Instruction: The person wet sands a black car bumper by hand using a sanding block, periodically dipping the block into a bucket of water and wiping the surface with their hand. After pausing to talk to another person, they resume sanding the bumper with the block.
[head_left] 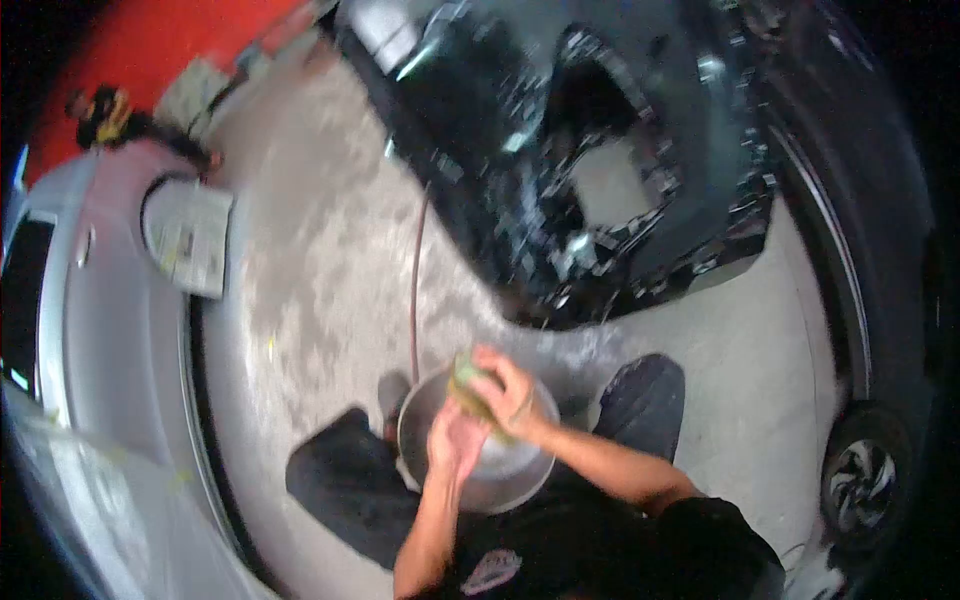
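Observation:
A yellow-green sponge point(465, 388) is between my two hands, above a round metal basin point(408, 440) that stands between my knees. My right hand point(513, 392) is closed over the sponge from above and the right. From below and the left, my left hand point(456, 442) presses against it with the palm partly turned up. Motion blur softens the fingers. Inside the basin there is something pale, too blurred to name.
Ahead lies a large glossy black car part point(500, 200) with an opening. A thin hose point(416, 280) runs along the concrete floor to the basin. A silver car point(130, 270) is on the left, a dark car point(870, 230) on the right. Another person point(115, 120) is at the far left.

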